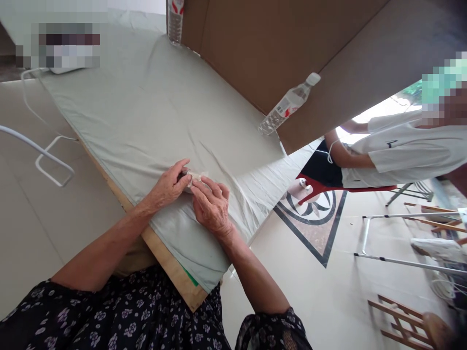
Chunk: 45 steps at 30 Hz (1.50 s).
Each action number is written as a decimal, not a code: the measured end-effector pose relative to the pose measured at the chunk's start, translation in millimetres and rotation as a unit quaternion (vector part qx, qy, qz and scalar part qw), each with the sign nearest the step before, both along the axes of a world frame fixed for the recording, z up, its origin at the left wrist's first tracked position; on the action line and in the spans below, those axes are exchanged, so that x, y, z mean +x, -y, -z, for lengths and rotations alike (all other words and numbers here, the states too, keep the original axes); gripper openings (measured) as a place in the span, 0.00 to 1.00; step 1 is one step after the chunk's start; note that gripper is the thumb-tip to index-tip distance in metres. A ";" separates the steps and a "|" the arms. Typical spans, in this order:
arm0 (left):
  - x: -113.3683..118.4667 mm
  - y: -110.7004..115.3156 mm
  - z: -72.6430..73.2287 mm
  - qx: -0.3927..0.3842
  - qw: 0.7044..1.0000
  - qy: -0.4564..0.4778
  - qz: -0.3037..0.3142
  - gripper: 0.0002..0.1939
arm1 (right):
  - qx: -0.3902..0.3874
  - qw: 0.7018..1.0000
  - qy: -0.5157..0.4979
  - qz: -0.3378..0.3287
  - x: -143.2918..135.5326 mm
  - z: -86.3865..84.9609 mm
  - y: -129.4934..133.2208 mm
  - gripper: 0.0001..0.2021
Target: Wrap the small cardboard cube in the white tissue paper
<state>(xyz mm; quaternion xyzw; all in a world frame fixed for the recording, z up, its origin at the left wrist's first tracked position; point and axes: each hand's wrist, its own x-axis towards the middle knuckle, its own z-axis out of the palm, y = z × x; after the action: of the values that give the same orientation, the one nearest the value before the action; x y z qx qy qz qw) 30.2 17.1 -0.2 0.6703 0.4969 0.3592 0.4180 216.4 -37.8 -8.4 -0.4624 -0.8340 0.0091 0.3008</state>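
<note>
Both hands meet near the front edge of a table [120, 112] covered with a pale grey-green cloth. Between them is a small bundle [197, 177] in thin, crinkled, whitish wrapping, with something dark at its left side; what is inside cannot be made out. My left hand [170, 185] curls around the left side of the bundle, thumb and fingers pressed on it. From the right, my right hand [212, 204] lies over the bundle with bent fingers holding it. The fingertips of the two hands nearly touch.
Brown cardboard panels [251, 53] stand across the table's far side. A clear plastic bottle [288, 107] leans against them, and another bottle [175, 24] stands farther back. At the right a person in a white shirt [412, 146] sits on a red chair [315, 187]. A white cable [27, 97] hangs at the left.
</note>
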 end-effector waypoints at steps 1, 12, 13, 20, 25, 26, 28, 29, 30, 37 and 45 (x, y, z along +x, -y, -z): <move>-0.1 -0.2 -0.1 -0.008 1.000 0.011 0.003 0.37 | -0.006 1.000 -0.002 0.000 -0.3 -0.3 -0.5 0.15; 3.0 -0.6 0.2 -0.034 0.997 0.065 -0.010 0.35 | -0.023 0.995 -0.093 0.031 8.7 -12.3 -3.7 0.21; 3.4 -0.3 -0.5 -0.035 0.997 0.063 -0.010 0.34 | -0.028 0.994 -0.096 0.034 11.0 -14.4 -7.2 0.26; 4.1 1.7 -1.8 -0.018 0.999 0.024 -0.026 0.34 | -0.078 0.997 -0.009 -0.014 8.4 -12.5 -28.0 0.32; 0.8 3.8 -4.3 -0.039 0.995 0.087 -0.022 0.36 | -0.043 0.998 -0.049 0.001 8.2 -11.6 -29.8 0.25; 0.2 4.1 -5.2 -0.033 0.995 0.094 -0.025 0.36 | -0.042 0.998 -0.050 0.011 9.8 -12.6 -30.8 0.25; 0.0 4.6 -6.3 -0.007 0.996 0.079 -0.031 0.37 | -0.049 0.997 -0.044 0.027 13.0 -13.4 -33.4 0.25; 0.3 4.9 -6.3 0.007 0.997 0.064 -0.032 0.37 | -0.055 0.997 -0.040 0.032 14.3 -13.0 -34.6 0.25; 0.8 5.1 -5.9 0.020 0.998 0.049 -0.030 0.38 | -0.062 0.997 -0.037 0.035 15.3 -12.2 -35.5 0.25; 3.0 4.8 1.3 0.058 0.998 0.015 -0.010 0.39 | -0.043 0.996 -0.071 0.039 24.7 -15.8 -28.3 0.21; 3.4 3.6 2.8 0.072 0.997 0.009 -0.002 0.40 | -0.003 0.999 0.008 0.048 29.7 -30.7 -36.8 0.08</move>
<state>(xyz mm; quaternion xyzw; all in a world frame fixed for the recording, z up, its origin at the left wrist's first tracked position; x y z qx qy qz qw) 33.5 13.6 -3.0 0.6944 0.4670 0.4014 0.3723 246.1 -1.0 22.3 -0.5032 -0.8131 -0.0067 0.2925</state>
